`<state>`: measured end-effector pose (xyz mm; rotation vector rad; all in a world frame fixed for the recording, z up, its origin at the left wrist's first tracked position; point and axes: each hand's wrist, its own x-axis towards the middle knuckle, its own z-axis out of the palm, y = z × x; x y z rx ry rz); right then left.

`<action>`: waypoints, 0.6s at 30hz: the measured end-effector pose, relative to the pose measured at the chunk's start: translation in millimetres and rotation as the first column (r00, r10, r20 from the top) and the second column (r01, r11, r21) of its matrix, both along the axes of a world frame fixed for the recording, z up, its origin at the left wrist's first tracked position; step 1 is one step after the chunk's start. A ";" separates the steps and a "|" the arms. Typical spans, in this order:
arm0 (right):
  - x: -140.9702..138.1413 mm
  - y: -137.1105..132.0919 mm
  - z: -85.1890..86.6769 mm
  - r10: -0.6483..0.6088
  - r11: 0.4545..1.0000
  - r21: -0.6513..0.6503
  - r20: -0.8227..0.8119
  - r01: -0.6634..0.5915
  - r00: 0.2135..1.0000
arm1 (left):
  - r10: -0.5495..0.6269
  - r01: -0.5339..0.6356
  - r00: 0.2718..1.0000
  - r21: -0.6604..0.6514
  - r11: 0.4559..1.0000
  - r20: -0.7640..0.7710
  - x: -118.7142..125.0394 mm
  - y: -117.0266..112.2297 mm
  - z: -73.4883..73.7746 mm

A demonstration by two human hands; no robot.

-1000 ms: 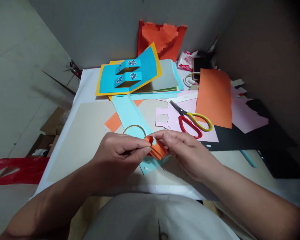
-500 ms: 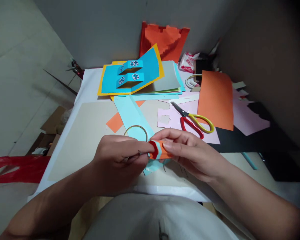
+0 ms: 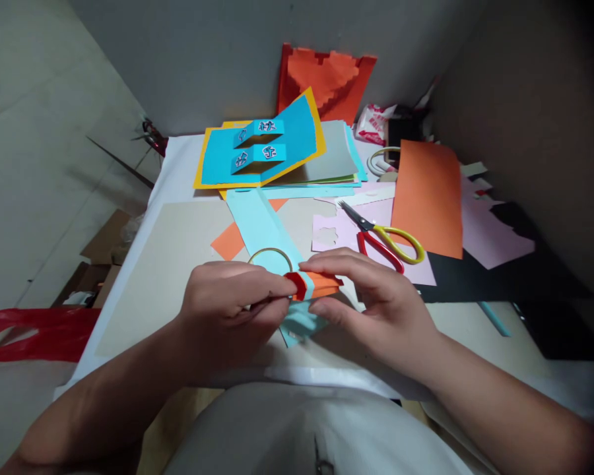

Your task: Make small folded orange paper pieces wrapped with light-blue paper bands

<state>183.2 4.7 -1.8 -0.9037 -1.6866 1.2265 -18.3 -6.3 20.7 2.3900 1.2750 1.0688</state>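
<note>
A person's left hand (image 3: 228, 316) is pinching the red-edged end of a folded orange paper strip (image 3: 319, 285) between thumb and fingertips, just right of centre in the frame and above a pale blue paper strip (image 3: 260, 227), while the right hand (image 3: 371, 303) is curving half open, its index finger resting on top of the fold and its thumb apart below. Red-and-yellow-handled scissors (image 3: 389, 241) are lying on pink paper (image 3: 416, 274) at right, and a blue pop-up card (image 3: 272, 148) is standing open at upper centre.
</note>
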 end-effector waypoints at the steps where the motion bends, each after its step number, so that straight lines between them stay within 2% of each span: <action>1: -0.8 -0.2 -0.2 -0.009 0.999 0.049 0.046 0.007 0.999 | 0.013 -0.013 1.000 -0.005 1.000 0.001 0.2 0.5 -0.7; 3: -2.0 -0.2 -1.0 -0.036 0.999 0.029 0.104 0.033 0.994 | 0.060 -0.058 0.997 -0.039 0.998 0.040 0.5 2.3 -2.2; 7: -3.2 0.0 -2.9 -0.103 0.975 -0.196 0.013 0.104 0.995 | 0.192 -0.156 0.963 -0.191 0.969 0.189 1.1 7.4 -6.1; 10: -4.5 0.0 -5.0 -0.101 0.957 -0.280 -0.094 0.071 0.990 | 0.161 -0.099 0.976 -0.366 0.925 0.144 3.1 9.8 -7.9; 13: -7.3 1.1 -9.0 -0.081 0.962 -0.271 -0.146 0.039 0.986 | 0.078 -0.001 0.990 -0.546 0.838 0.117 6.4 9.8 -7.3; 15: -9.6 2.0 -12.3 -0.065 0.955 -0.297 -0.182 0.008 0.981 | 0.079 0.028 0.986 -0.615 0.788 0.147 8.0 9.1 -5.7; 18: -12.3 2.1 -16.2 -0.067 0.913 -0.405 -0.264 -0.047 0.962 | 0.122 0.003 0.982 -0.669 0.743 0.141 8.3 8.6 -2.4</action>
